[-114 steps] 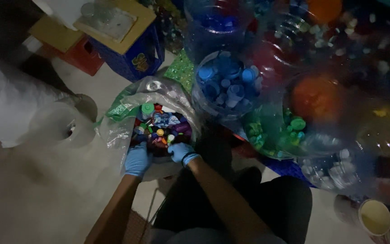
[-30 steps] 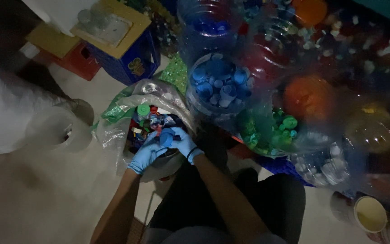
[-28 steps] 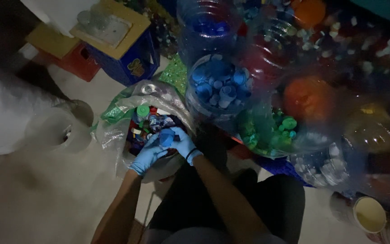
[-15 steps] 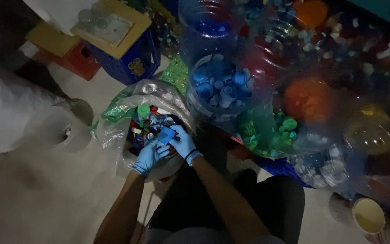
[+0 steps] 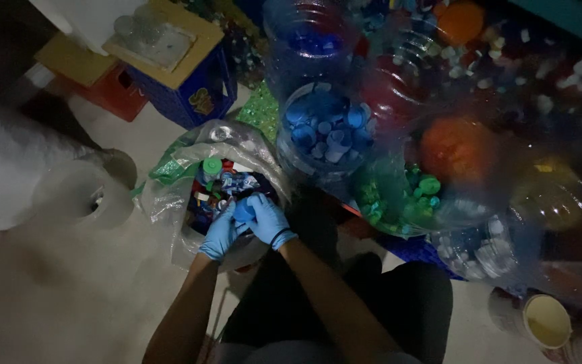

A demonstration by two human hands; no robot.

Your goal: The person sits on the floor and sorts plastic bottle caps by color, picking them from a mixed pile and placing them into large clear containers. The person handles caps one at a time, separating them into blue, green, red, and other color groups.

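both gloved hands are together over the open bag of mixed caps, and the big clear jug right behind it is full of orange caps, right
Not quite. The head view shows the left hand and right hand together over the open bag of mixed caps, but the big clear jug right behind it holds blue caps, not orange. The orange ones sit in a container farther right.

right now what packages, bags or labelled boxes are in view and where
Clear plastic bag: under the hands, crumpled, full of mixed coloured caps.
Blue crate: upper left, boxy, with a yellow emblem on its side.
Yellow flat box: on top of the crate, with a pale panel.
Red crate: left of the blue one.
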